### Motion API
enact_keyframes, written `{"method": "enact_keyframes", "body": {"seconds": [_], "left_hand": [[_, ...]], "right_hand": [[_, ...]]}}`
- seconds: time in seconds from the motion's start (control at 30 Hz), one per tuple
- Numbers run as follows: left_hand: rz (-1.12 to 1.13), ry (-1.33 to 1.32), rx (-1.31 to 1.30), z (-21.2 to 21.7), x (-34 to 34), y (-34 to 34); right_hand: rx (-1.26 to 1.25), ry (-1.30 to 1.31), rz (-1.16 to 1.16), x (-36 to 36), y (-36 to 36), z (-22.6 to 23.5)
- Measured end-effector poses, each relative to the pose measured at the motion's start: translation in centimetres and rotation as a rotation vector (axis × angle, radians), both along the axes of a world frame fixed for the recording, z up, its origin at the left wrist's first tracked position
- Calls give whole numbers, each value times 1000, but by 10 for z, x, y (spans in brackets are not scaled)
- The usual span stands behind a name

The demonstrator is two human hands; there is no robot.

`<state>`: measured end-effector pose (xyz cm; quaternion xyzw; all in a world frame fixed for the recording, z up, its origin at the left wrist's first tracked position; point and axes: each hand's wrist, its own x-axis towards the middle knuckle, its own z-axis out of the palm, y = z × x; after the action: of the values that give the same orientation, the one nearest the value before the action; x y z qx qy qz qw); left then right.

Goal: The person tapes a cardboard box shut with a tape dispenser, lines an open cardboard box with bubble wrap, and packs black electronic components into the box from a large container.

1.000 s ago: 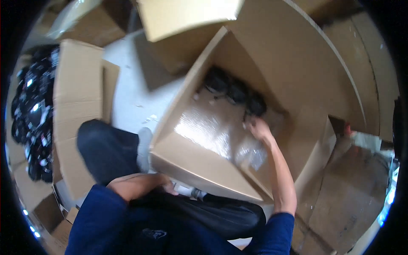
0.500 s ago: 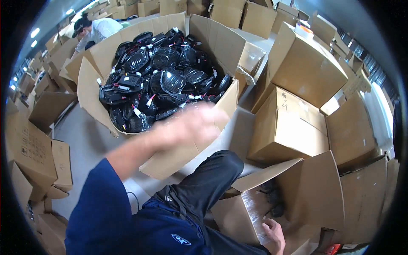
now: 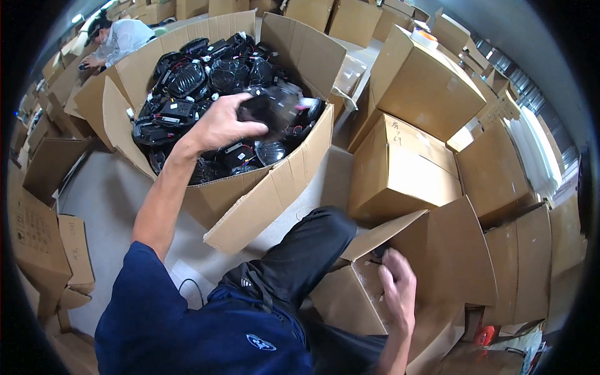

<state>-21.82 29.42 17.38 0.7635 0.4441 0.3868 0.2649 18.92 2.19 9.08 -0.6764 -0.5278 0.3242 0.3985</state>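
My left hand [image 3: 220,124] grips a black film-wrapped part [image 3: 278,107] above the large open carton [image 3: 300,169]; the part is smeared by motion, with a pale end at its right. Beneath it, that carton holds a heap of similar black wrapped parts [image 3: 187,80], rounded, with small white plugs and coloured wires. At the lower right, my right hand [image 3: 400,289] reaches into a smaller open carton [image 3: 350,299], fingers curled together. Beside its fingertips shows a bit of something dark [image 3: 379,251]; whether the fingers hold it is hidden.
Closed cartons [image 3: 419,159] are stacked at the right, with a roll of tape [image 3: 425,39] on the upper one. Another person [image 3: 119,44] bends over at the far left. Flattened and open cartons [image 3: 37,231] line the left side. My bent knee [image 3: 334,225] lies between the two open cartons.
My left hand has moved back left over the heap and now has a black part in it. My right hand has risen and reached further into the smaller carton. The view has shifted slightly.
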Motion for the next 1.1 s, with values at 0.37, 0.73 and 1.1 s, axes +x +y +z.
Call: {"method": "enact_keyframes", "body": {"seconds": [0.37, 0.73, 1.1], "left_hand": [[-710, 84, -277, -26, 45, -71], [518, 511, 68, -144, -20, 198], [16, 148, -40, -83, 189, 28]], "right_hand": [[7, 141, 532, -102, 38, 35], [281, 756, -501, 198, -61, -77], [-297, 120, -1239, 404, -206, -419]]}}
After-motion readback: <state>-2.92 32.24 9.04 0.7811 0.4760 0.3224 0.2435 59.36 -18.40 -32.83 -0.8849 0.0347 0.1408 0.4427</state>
